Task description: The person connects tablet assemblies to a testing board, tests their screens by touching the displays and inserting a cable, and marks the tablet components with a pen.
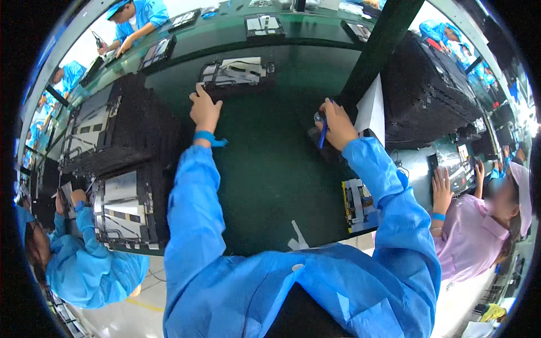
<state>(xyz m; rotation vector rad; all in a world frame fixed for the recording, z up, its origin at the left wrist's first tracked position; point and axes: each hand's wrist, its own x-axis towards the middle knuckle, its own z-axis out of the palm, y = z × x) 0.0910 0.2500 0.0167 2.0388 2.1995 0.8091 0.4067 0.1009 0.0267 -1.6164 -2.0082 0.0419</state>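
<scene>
My left hand reaches to the near left corner of a flat black device module with silver plates and dark strips. Its thumb and forefinger are spread, with the fingertips at the module's edge and nothing gripped. My right hand, to the right, is closed around a blue pen that points down toward me. Just beneath that hand a dark object lies on the green worktop; its kind is hard to make out. My left wrist wears a blue band.
Tall stacks of black modules stand left and right. A dark post rises behind my right hand, beside a white sheet. A yellow-edged board lies near my right forearm. Co-workers sit on both sides; more modules line the far bench.
</scene>
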